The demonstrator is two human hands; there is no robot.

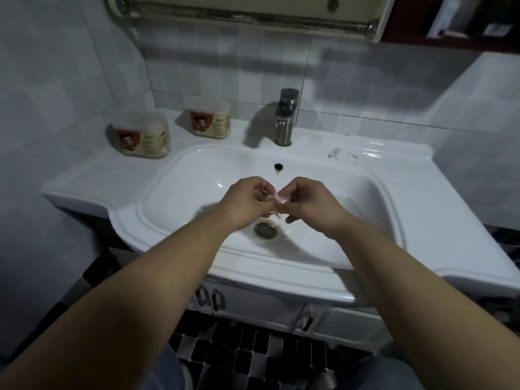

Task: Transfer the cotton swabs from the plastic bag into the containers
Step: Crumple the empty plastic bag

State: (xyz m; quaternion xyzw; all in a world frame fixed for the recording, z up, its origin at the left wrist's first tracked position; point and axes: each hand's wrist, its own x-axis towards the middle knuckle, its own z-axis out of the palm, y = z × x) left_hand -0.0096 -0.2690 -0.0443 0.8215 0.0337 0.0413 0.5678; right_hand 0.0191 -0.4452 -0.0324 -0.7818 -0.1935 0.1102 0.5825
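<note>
Over white ceramic sink (197, 178), left hand (244, 202) and right hand (308, 201) fingers pinched small clear plastic bag (278, 203), probably to open it.

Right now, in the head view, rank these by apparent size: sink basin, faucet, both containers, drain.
1. sink basin
2. left container and right container: unranked; the left looks bigger, but it is nearer the camera
3. faucet
4. drain
</note>
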